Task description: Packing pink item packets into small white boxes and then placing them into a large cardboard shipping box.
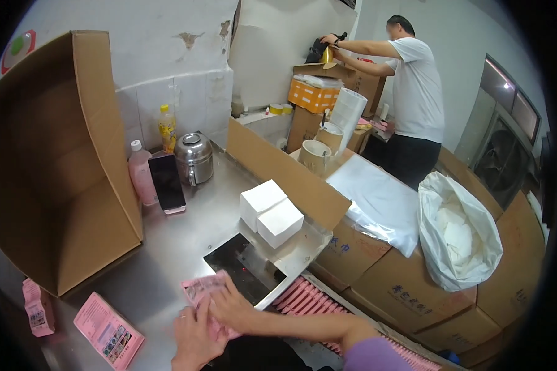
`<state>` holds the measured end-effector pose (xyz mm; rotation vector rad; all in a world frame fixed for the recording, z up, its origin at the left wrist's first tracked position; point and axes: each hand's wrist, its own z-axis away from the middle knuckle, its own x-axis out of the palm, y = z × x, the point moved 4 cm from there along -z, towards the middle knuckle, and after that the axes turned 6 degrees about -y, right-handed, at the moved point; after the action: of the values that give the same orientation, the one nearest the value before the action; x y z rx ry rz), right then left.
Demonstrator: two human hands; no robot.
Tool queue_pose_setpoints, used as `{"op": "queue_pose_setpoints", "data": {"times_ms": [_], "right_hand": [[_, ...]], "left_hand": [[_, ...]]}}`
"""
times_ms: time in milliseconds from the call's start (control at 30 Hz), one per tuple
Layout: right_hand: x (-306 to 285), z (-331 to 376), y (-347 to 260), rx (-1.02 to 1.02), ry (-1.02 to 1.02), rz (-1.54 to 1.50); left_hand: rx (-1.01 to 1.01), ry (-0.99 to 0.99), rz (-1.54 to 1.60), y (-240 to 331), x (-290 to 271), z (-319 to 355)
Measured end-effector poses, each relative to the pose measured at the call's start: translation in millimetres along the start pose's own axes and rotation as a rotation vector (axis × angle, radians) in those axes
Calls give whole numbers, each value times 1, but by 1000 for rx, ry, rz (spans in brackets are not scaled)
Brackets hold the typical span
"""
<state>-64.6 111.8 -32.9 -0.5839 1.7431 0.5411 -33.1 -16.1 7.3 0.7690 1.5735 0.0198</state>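
Between my two hands is a pink printed plastic packet (pixel 203 284), its upper end showing past my fingers. My right hand (pixel 232 307) presses on it from the right, fingers bent over it. My left hand (pixel 195 337) grips its lower part from the left, fingers closed. Part of the packet is hidden under the hands. To the left on the metal table (pixel 185 247) lies a filled pink packet (pixel 109 332), and a second, narrower pink packet (pixel 38 308) sits farther left. White paper blocks (pixel 271 213) stand beyond a dark rectangular panel (pixel 244 270) in the tabletop.
A large open carton (pixel 86 161) stands on its side at left. A phone (pixel 167 183) leans near a pink bottle (pixel 141 173) and a steel cup (pixel 194 159). Pink packets (pixel 306 304) line up below the table's right edge. Cartons (pixel 408 297) and a working person (pixel 418 93) are beyond.
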Motion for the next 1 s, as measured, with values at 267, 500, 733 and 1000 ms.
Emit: {"op": "queue_pose_setpoints", "data": {"times_ms": [267, 500, 733, 1000], "right_hand": [[30, -2, 104, 457, -34, -440], [-67, 18, 98, 334, 464, -148], [-68, 27, 171, 606, 428, 286], [-63, 25, 183, 612, 423, 202]], "left_hand": [[5, 25, 129, -19, -12, 32], [34, 333, -31, -51, -59, 72], [-689, 96, -477, -145, -93, 107], [-89, 493, 269, -77, -50, 41]]}}
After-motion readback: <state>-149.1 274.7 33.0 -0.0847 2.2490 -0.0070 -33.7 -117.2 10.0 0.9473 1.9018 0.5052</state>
